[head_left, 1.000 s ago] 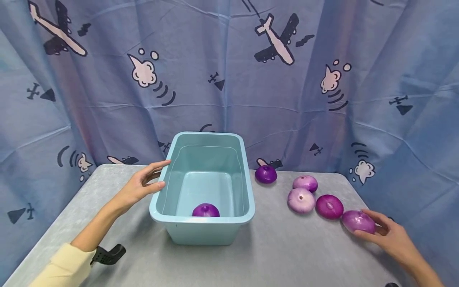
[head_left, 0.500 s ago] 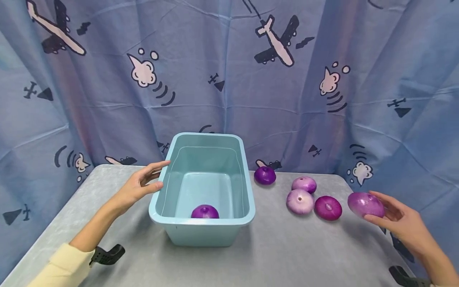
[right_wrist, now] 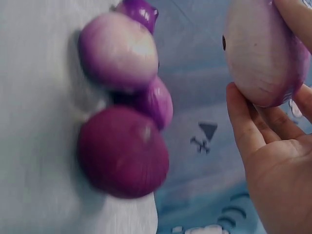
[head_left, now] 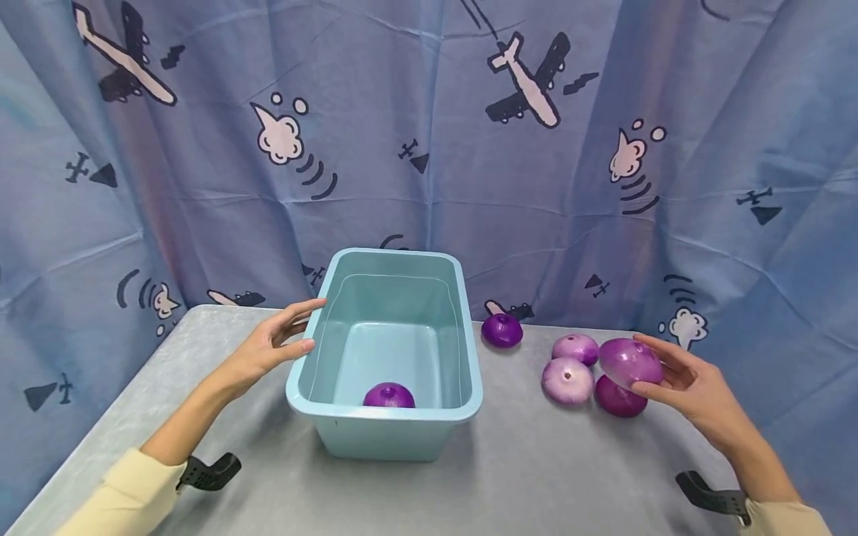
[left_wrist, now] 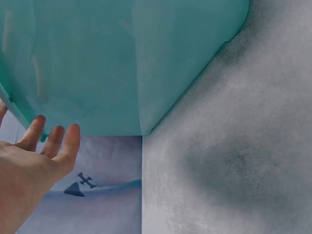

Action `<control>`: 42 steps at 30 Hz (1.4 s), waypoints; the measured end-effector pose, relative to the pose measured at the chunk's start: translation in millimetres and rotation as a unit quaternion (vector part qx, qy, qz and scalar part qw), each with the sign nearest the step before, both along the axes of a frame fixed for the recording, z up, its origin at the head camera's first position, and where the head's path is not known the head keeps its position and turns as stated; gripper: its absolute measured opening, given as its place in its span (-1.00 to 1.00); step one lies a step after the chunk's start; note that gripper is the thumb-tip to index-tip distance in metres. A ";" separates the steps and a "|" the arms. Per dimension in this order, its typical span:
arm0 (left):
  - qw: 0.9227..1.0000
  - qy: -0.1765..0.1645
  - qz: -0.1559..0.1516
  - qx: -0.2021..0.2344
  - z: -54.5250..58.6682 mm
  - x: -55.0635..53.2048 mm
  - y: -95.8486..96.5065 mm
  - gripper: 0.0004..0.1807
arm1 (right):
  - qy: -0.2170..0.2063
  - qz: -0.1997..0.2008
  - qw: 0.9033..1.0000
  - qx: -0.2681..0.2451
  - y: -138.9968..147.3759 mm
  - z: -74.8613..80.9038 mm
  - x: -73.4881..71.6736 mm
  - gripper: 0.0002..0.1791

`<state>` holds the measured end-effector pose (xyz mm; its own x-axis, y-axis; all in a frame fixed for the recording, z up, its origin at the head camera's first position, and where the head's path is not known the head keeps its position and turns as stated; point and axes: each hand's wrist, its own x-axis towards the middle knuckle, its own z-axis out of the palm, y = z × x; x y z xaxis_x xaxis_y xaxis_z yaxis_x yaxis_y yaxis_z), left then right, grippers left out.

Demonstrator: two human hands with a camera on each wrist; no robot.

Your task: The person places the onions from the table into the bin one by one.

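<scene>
Between thumb and fingers, my right hand (head_left: pixel 700 387) holds a purple onion (head_left: pixel 630 362) up off the table, in front of a darker red onion (head_left: pixel 620 398). In the right wrist view the held onion (right_wrist: pixel 263 53) shows a pale side. At the left long side of a light blue plastic tub (head_left: pixel 385 435), my left hand (head_left: pixel 271 342) touches the rim with fairly straight fingers and thumb. The left wrist view shows those fingers (left_wrist: pixel 68 146) by the tub's outer wall (left_wrist: pixel 97 63). Inside the tub lies one purple onion (head_left: pixel 389 395), partly hidden by the front rim.
On the grey table (head_left: pixel 536 476), a pale onion (head_left: pixel 567 381) and a light purple onion (head_left: pixel 575 348) sit together at the right. A dark purple onion (head_left: pixel 501 330) stands near the back edge, right of the tub. A blue airplane-print curtain (head_left: pixel 375 134) hangs behind.
My right hand has lifted the purple onion off the table's right side and carried it left, over the darker red onion. The left hand stays at the tub rim. The view has shifted slightly.
</scene>
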<state>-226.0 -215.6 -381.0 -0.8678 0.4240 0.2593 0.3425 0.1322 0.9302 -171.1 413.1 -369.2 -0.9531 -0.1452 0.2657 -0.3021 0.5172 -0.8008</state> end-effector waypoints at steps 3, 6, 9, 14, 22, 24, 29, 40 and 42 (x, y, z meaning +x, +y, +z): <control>1.000 0.000 0.001 -0.004 -1.4 0.1 -0.2 -0.34 | -0.001 0.020 1.000 -0.015 -13.4 2.4 -5.4 -0.24; 1.000 0.002 0.005 -0.004 -1.6 0.3 -1.2 -0.35 | 0.006 0.044 0.999 -0.028 -25.5 5.0 -12.4 -0.24; 1.000 0.003 0.011 -0.006 -1.0 0.5 -3.1 -0.36 | 0.015 0.063 0.997 -0.032 -37.9 6.1 -19.6 -0.23; 1.000 0.002 0.015 -0.008 0.0 1.2 -5.0 -0.36 | 0.019 0.083 0.996 -0.029 -59.6 7.3 -31.9 -0.24; 1.000 -0.001 0.011 -0.006 0.1 1.6 -4.2 -0.36 | 0.024 0.109 0.993 -0.042 -89.8 9.8 -45.7 -0.25; 1.000 -0.001 0.007 -0.002 -0.8 1.0 -3.7 -0.36 | 0.025 0.115 0.992 -0.047 -96.2 11.9 -48.2 -0.25; 1.000 0.001 0.006 -0.003 -2.8 -0.4 -2.8 -0.36 | 0.019 0.127 0.990 -0.056 -110.8 21.3 -52.9 -0.25; 1.000 -0.002 0.021 -0.011 -0.9 -1.9 -1.7 -0.37 | 0.027 0.159 0.984 -0.077 -139.6 38.4 -63.9 -0.23; 1.000 -0.002 0.023 -0.010 -1.0 -1.9 -1.3 -0.37 | 0.024 0.167 0.982 -0.082 -147.3 42.2 -65.5 -0.23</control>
<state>-227.9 -216.9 -381.9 -0.8874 0.3893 0.2470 0.3316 0.1667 0.9286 -236.7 265.8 -326.9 -0.8453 -0.3986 0.3557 -0.4727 0.2480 -0.8456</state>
